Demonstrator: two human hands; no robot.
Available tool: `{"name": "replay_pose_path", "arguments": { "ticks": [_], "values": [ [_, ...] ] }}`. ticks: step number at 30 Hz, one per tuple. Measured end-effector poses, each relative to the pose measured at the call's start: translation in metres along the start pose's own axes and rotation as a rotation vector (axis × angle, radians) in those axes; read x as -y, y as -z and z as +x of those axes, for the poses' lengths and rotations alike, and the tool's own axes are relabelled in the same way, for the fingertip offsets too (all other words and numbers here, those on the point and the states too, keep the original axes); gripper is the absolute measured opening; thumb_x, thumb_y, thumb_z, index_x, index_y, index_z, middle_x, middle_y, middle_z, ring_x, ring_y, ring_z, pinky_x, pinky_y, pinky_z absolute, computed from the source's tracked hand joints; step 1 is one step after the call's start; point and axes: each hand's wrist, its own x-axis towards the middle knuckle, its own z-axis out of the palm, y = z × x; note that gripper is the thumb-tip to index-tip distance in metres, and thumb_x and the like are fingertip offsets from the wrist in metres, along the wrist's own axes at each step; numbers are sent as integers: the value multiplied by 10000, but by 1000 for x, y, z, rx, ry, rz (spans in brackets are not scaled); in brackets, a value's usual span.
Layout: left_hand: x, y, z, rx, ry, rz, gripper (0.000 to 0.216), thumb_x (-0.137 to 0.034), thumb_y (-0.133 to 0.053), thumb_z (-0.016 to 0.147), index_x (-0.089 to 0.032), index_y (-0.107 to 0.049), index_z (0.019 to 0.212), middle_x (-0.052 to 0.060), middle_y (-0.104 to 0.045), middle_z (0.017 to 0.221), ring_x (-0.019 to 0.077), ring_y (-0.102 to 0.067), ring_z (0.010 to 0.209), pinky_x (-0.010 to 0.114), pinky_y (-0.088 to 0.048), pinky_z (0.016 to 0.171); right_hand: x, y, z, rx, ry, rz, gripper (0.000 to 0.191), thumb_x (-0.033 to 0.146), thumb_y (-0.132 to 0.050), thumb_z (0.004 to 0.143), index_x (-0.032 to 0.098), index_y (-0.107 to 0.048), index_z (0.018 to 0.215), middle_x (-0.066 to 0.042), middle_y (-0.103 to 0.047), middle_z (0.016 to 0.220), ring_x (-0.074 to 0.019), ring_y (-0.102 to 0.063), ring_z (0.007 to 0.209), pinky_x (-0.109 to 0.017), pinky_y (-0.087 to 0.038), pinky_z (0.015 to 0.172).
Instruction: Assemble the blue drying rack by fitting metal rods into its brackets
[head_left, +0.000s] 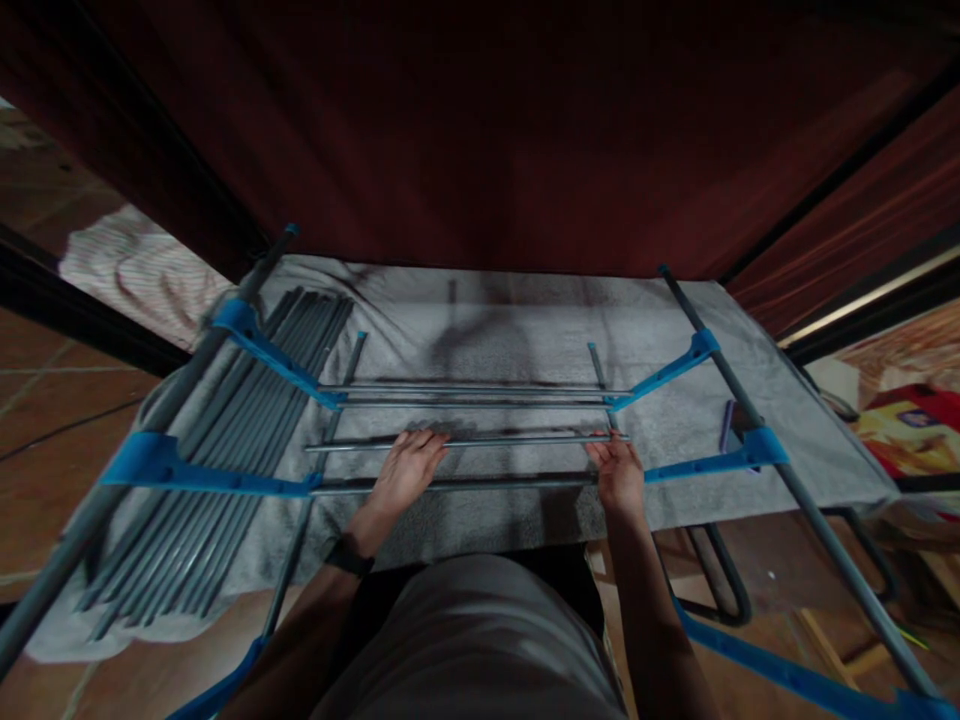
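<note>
A loose grey metal tube [517, 441] lies crosswise in front of me. My left hand [411, 465] is closed over its left part, palm down. Near the right end, my right hand [619, 470] pinches the same tube between its fingers. Around it stands a frame of grey poles with blue plastic brackets [709, 462]. A crossbar [517, 483] joins the near pair of brackets, just below the held tube. Two more crossbars [465, 404] span the far pair. The held tube's left end sticks out past the left inner post and appears apart from the brackets.
Several loose tubes [247, 440] lie in a pile on the left of the towel-covered table [480, 330]. A dark flat object with a purple edge [727, 425] lies behind the right bracket. A dark red curtain [480, 150] hangs behind. Red and yellow packaging [911, 430] is at the right.
</note>
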Motion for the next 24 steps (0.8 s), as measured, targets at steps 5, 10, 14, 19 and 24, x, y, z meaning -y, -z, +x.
{"name": "replay_pose_path", "arguments": {
  "ticks": [5, 10, 14, 19, 24],
  "values": [
    [-6, 0, 1, 1, 9, 40, 335, -342, -442, 1063, -234, -705, 1239, 77, -742, 1056, 248, -661, 1012, 419, -472, 950, 2, 0, 0, 42, -48, -27, 161, 193, -740, 782, 218, -639, 905, 21, -741, 845, -139, -740, 775, -312, -637, 816],
    [-18, 3, 8, 23, -9, 82, 322, -296, -441, 1060, -226, -709, 1224, 76, -731, 1035, 241, -649, 974, 414, -462, 932, 1, 0, -2, 106, -192, -1, 154, 144, -731, 774, 214, -659, 891, -8, -755, 924, -170, -742, 933, -395, -610, 967],
    [-28, 5, 16, 51, -24, 121, 287, -260, -469, 1048, -229, -700, 1214, 70, -719, 1022, 233, -642, 964, 405, -450, 924, -2, -1, -5, 174, -296, -31, 200, 115, -756, 752, 216, -672, 903, -32, -764, 983, -200, -735, 1012, -463, -586, 1032],
    [-35, 6, 18, 94, -42, 167, 324, -122, -489, 1002, -210, -664, 1259, 78, -710, 1059, 236, -637, 1037, 386, -439, 950, -3, 0, -4, 138, -264, -6, 159, 134, -765, 769, 232, -675, 856, -14, -752, 960, -192, -728, 1010, -497, -555, 1074],
    [-41, 7, 20, 147, -62, 220, 352, -85, -449, 1003, -192, -629, 1286, 82, -705, 1125, 222, -634, 1036, 383, -431, 972, -4, 2, 0, 111, -252, -13, 168, 211, -804, 789, 224, -637, 771, 12, -722, 866, -163, -714, 916, -482, -530, 1105]
  ]
}}
